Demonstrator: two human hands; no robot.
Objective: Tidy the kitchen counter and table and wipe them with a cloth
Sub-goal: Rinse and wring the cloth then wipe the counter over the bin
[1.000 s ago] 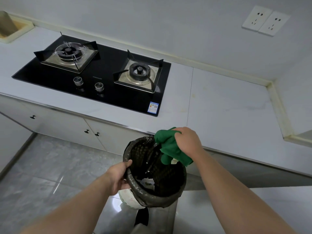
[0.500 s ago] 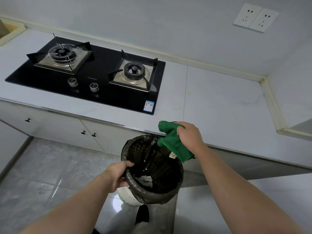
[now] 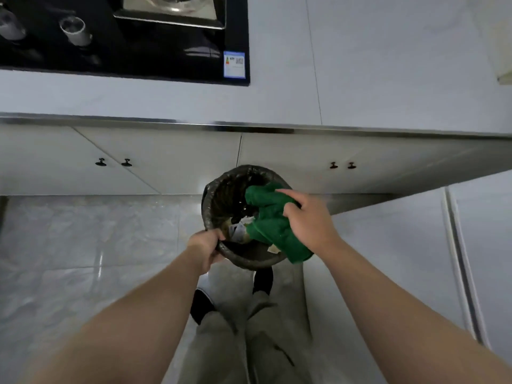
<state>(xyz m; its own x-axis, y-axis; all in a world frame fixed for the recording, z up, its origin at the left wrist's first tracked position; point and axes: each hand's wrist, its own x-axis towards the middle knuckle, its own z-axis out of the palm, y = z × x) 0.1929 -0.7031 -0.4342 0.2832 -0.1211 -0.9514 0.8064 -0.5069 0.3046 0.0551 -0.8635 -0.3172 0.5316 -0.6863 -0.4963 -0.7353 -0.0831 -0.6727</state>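
Observation:
A round bin lined with a dark bag is held below the counter edge, with scraps of rubbish in its bottom. My left hand grips its near rim. My right hand holds a bunched green cloth over the bin's right side; part of the cloth hangs over the rim. The white counter lies above them in the head view.
A black gas hob with two knobs sits in the counter at upper left. White cabinet doors with small dark knobs run under the steel counter edge. Grey tiled floor spreads to the left; my legs and feet stand below the bin.
The view has tipped down and moved close to the counter. The bin now sits lower, under the counter edge, and my right hand with the cloth has dropped over its right rim.

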